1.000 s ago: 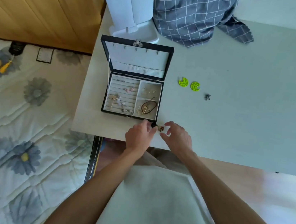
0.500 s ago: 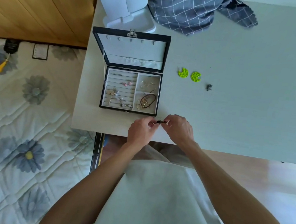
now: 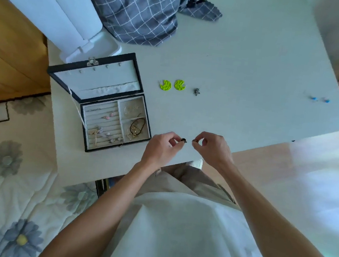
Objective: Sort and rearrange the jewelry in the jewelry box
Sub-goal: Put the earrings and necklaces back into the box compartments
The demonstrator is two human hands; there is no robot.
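Note:
An open black jewelry box [image 3: 147, 123] with a grey lining sits on the white table [image 3: 246, 78]. Its ring rows hold several small earrings, and a right compartment holds a brown bracelet [image 3: 137, 125]. Just right of the box, my left hand [image 3: 162, 146] pinches a small dark earring [image 3: 183, 140]. My right hand [image 3: 213, 148] pinches a second small dark piece [image 3: 194, 140] a short gap away. Two lime-green earrings [image 3: 172, 85] and a small grey piece [image 3: 197, 91] lie on the table beyond the hands.
Two small blue pieces [image 3: 320, 99] lie near the table's far right edge. A checked grey cloth [image 3: 141, 6] and a white device [image 3: 70, 20] stand behind the box. A flowered quilt [image 3: 7, 171] lies left of the table.
My hands, which pinched one dark item together by the box corner, have drawn apart, each now holding a small dark piece. The camera view has tilted and swung.

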